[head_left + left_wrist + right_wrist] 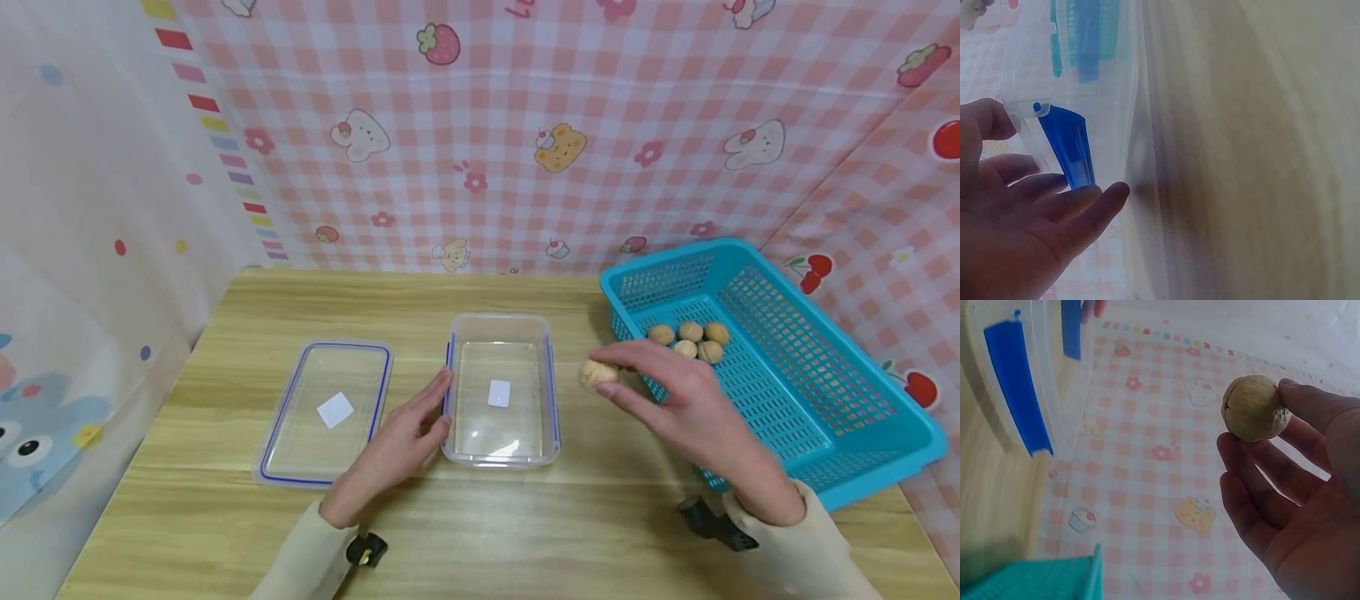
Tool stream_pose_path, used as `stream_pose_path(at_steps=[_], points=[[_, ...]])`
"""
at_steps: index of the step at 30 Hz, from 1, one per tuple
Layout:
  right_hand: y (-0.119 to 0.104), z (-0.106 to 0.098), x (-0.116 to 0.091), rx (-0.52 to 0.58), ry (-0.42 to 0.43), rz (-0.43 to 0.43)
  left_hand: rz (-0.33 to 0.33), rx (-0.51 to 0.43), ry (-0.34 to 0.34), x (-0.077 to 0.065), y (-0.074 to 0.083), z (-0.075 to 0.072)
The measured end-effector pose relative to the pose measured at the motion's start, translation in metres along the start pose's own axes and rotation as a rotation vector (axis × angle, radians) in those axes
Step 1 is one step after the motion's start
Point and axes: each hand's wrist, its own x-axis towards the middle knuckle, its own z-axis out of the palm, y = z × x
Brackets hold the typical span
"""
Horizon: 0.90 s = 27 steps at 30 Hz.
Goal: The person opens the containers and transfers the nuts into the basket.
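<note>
Between the thumb and fingers of my right hand point(678, 392) a tan walnut point(1254, 409) is pinched, held above the table between the clear box and the blue basket. The clear plastic box point(506, 450) has blue side clips and a white label on its bottom; no walnuts show inside. My left hand point(405, 437) rests its extended fingertips against the box's left side, beside a blue clip point(1072, 144). Several walnuts point(690, 333) lie together at the far left end of the turquoise basket point(817, 329).
Left of the box, the clear lid point(311, 450) with a blue seal and a white square label lies flat on the wooden table point(480, 533). A pink checked cloth point(480, 108) hangs behind, and a white curtain point(97, 208) hangs at the left.
</note>
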Motion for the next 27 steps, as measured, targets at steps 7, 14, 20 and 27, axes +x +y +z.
stream_pose_path(at_steps=[7,14,20,27], points=[[0.003,-0.024,-0.004,-0.075,0.007,0.047,-0.003,0.004,0.005,0.0,0.0,0.0],[0.015,-0.046,-0.011,-0.141,0.016,0.071,0.009,0.008,0.012,0.001,0.0,0.001],[0.032,-0.057,-0.02,-0.192,0.002,0.148,-0.01,-0.006,-0.001,0.0,0.002,0.0],[0.057,-0.063,-0.031,-0.225,-0.028,0.233,-0.018,-0.003,-0.006,0.0,0.002,0.0]])
